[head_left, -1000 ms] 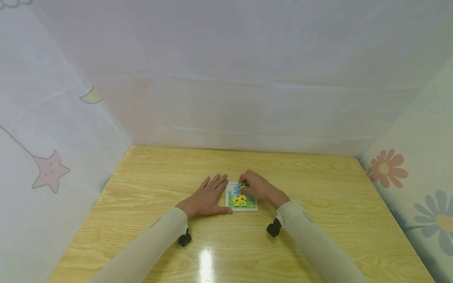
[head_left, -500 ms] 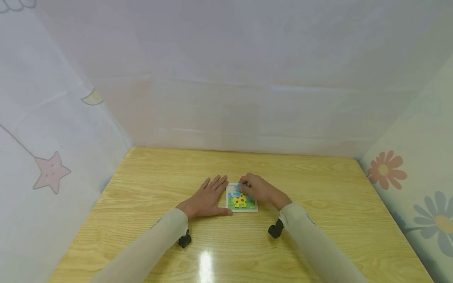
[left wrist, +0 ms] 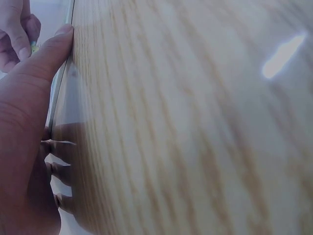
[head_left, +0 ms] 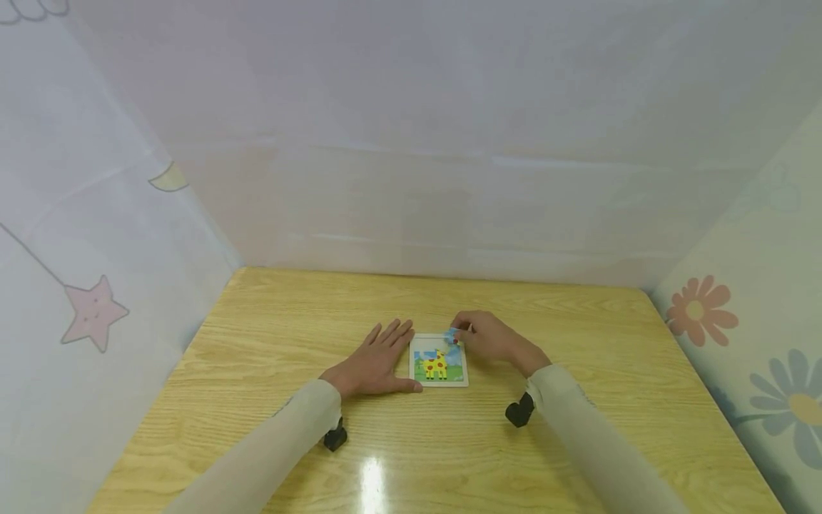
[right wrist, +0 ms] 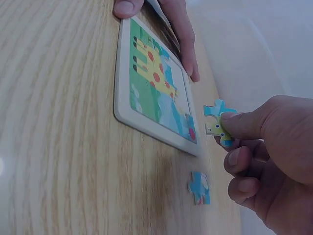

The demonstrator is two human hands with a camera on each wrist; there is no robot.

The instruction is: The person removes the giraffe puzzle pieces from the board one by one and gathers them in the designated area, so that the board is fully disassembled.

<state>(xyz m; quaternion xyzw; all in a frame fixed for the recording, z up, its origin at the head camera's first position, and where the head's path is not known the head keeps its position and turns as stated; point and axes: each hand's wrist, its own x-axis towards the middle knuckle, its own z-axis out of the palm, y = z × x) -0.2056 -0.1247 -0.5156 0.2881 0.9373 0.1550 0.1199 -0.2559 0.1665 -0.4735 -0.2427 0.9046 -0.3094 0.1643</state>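
My right hand [head_left: 491, 337] pinches a jigsaw piece [right wrist: 219, 120] with a giraffe's head on blue, between thumb and fingers. In the right wrist view, the piece is lifted off the puzzle board [right wrist: 154, 129], near its far right corner. Inside the board's white border, a giraffe picture [head_left: 435, 367] shows its body, legs and green ground; the upper part is a pale gap. A blue patch with a red spot [right wrist: 191, 132] shows at that corner. My left hand [head_left: 374, 364] lies flat with fingers spread, touching the board's left edge and lower left corner.
Another loose blue jigsaw piece [right wrist: 199, 188] lies on the wooden table [head_left: 270, 314] beside the board; my right hand hides it in the head view. A printed cloth wall [head_left: 411, 207] stands behind the table, with more cloth on both sides.
My right hand has moved right with the giraffe-head piece, from over the board's upper gap to its upper right corner. The left hand and board have stayed put.
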